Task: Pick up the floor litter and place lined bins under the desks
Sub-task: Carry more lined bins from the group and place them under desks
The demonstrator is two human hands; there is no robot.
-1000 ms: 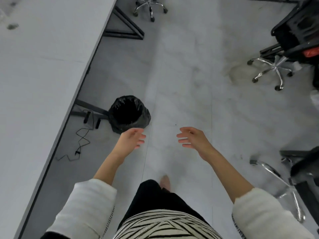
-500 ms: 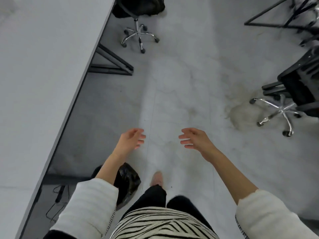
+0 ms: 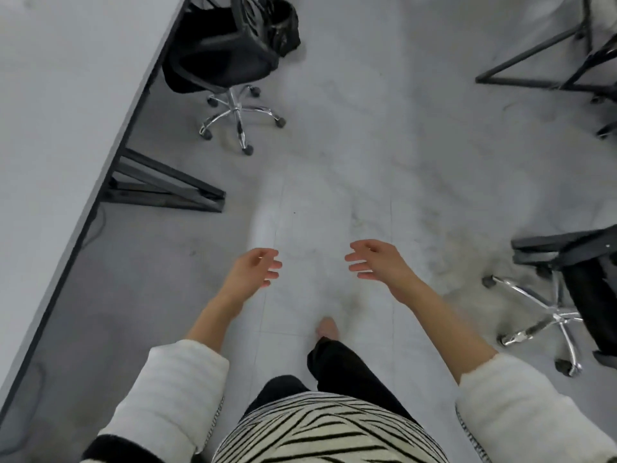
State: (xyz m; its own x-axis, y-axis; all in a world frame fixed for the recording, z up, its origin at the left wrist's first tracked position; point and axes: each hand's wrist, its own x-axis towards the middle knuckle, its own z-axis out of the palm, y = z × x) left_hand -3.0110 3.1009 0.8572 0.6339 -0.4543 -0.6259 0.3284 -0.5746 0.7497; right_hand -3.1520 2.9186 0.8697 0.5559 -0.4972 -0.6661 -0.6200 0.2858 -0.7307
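1. Where the striped top and white sleeves fill the bottom edge, one foot [image 3: 328,327] is set forward on the grey floor [image 3: 334,168].
2. The left hand [image 3: 254,272] and right hand [image 3: 377,262] hover apart above the floor, fingers loosely spread, holding nothing.
3. A desk [image 3: 60,128] runs along the left.
4. Farthest off, a black-lined bin [image 3: 283,25] stands behind an office chair [image 3: 220,61] near the desk edge.
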